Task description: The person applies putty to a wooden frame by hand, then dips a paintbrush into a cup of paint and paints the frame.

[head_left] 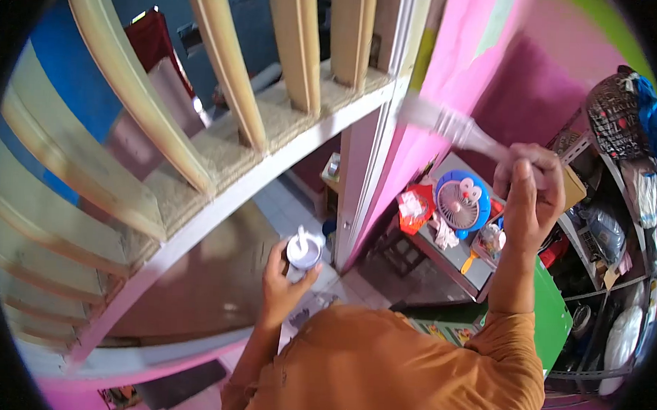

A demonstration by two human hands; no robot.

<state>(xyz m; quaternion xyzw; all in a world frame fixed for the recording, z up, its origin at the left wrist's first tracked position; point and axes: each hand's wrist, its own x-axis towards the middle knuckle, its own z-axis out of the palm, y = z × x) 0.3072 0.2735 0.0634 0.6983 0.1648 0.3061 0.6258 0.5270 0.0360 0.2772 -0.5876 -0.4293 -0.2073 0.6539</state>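
My right hand (531, 181) pinches the brush (456, 128) by its handle (492, 148), blurry bristles (418, 111) near the white post (379, 145). My left hand (285, 285) curls around a small cup (310, 265) with white stuff (298, 252) inside. Marks on a black bundle (615, 122) are too small to read.

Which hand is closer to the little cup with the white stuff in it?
Left. The left hand is holding the cup; the right hand is well away from it, raised on the other side, gripping a brush.
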